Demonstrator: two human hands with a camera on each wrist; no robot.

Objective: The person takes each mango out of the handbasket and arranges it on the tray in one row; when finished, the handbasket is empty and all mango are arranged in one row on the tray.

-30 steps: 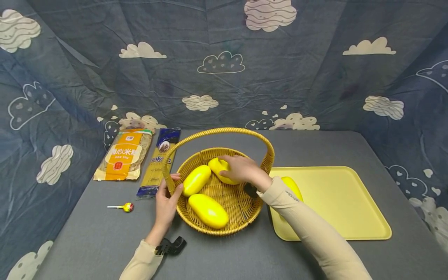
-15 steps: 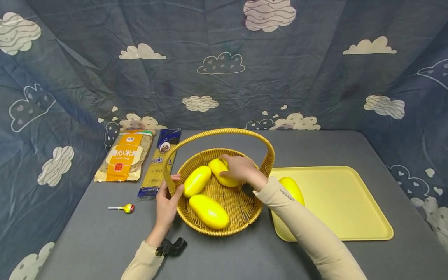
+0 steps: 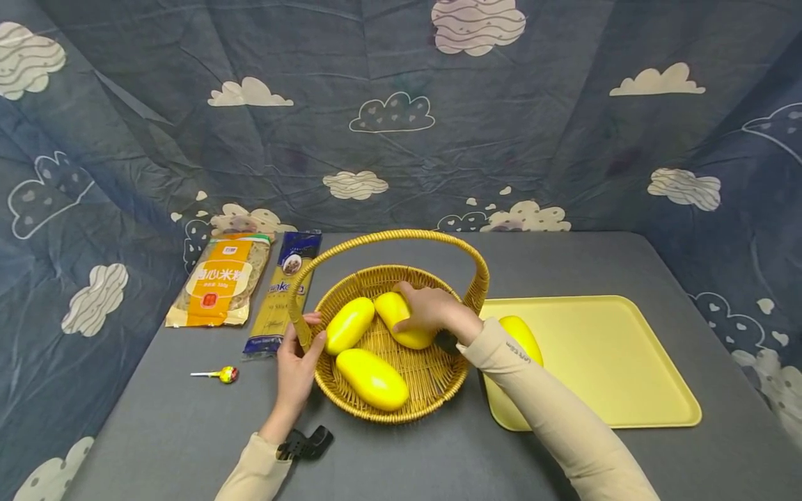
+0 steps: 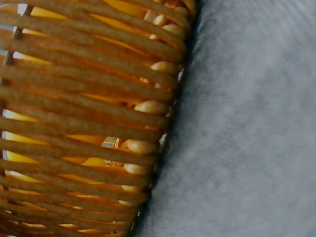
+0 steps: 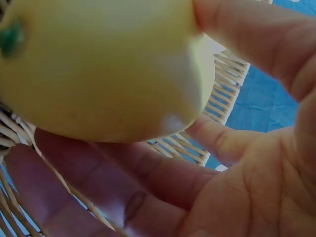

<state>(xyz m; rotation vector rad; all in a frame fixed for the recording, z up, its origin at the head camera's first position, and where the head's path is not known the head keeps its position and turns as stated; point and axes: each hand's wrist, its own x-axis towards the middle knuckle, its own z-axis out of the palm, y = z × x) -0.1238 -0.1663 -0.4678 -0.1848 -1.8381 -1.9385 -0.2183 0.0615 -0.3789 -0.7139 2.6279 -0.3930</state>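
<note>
A round wicker basket (image 3: 432, 372) with a tall arched handle stands mid-table. Inside lie three smooth yellow mangoes: one at the left (image 3: 349, 325), one at the front (image 3: 372, 379), and one at the back (image 3: 391, 306). My right hand (image 3: 432, 308) reaches in from the right and holds the back mango between thumb and fingers. In the right wrist view that mango (image 5: 98, 74) shows a green stem end, with the fingers curving beneath it. My left hand (image 3: 297, 369) grips the basket's left rim by the handle's foot. Only the woven side (image 4: 89, 118) appears in the left wrist view.
To the right, a yellow tray (image 3: 614, 362) carries another mango (image 3: 523, 337), partly hidden by the right sleeve. A rice noodle bag (image 3: 219, 282), a blue-and-gold pasta packet (image 3: 282, 296) and a lollipop (image 3: 224, 375) lie left of the basket. A cloud-patterned cloth (image 3: 388, 49) hangs behind.
The back mango has shifted slightly rightward and toward me inside the basket, with my right hand on it. My left hand and the basket keep their place.
</note>
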